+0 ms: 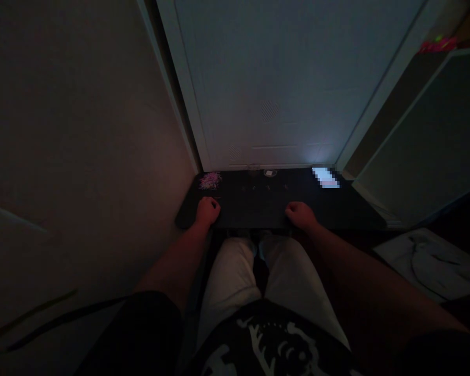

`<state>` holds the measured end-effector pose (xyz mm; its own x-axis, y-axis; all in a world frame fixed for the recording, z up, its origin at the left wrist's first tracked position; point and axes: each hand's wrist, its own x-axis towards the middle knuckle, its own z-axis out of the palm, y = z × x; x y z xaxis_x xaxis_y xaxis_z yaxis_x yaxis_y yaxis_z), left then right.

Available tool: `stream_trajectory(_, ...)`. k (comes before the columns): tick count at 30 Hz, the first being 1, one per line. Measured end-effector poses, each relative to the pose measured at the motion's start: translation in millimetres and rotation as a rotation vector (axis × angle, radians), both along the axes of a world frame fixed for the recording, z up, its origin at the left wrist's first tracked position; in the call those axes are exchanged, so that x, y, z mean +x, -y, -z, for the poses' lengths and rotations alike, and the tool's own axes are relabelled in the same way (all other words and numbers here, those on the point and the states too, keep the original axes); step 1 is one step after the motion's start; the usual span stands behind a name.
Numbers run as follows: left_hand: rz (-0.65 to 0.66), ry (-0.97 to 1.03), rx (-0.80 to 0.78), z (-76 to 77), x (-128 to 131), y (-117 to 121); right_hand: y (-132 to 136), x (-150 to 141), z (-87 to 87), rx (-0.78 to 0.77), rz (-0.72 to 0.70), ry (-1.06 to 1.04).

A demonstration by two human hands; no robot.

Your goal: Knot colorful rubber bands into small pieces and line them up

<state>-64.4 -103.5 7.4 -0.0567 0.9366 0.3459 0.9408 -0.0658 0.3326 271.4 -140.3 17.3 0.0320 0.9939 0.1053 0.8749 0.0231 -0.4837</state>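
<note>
A: Right, head view. Left hand (207, 211) and right hand (301, 215) are being rested, loosely curled, on the near edge of the dark table (258, 206); nothing seems to be held, tho it's too dim to be sure.

B: And the pink pile (210, 180)?

A: It's being left at the back-left corner, near the left hand. Better light's needed, imo. The lit screen (326, 176) is blurred; no writing can be read.
</note>
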Motion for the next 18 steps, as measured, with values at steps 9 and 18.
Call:
stream_trajectory(9, -0.112, 0.032, -0.067, -2.3, 1, -14, -5, -5, -2.7, -0.059, 0.004, 0.144)
stream_trajectory(18, 0.112, 0.156, -0.122, -3.8, 20, -29, -25, -29, -2.2, -0.046, -0.104, 0.075)
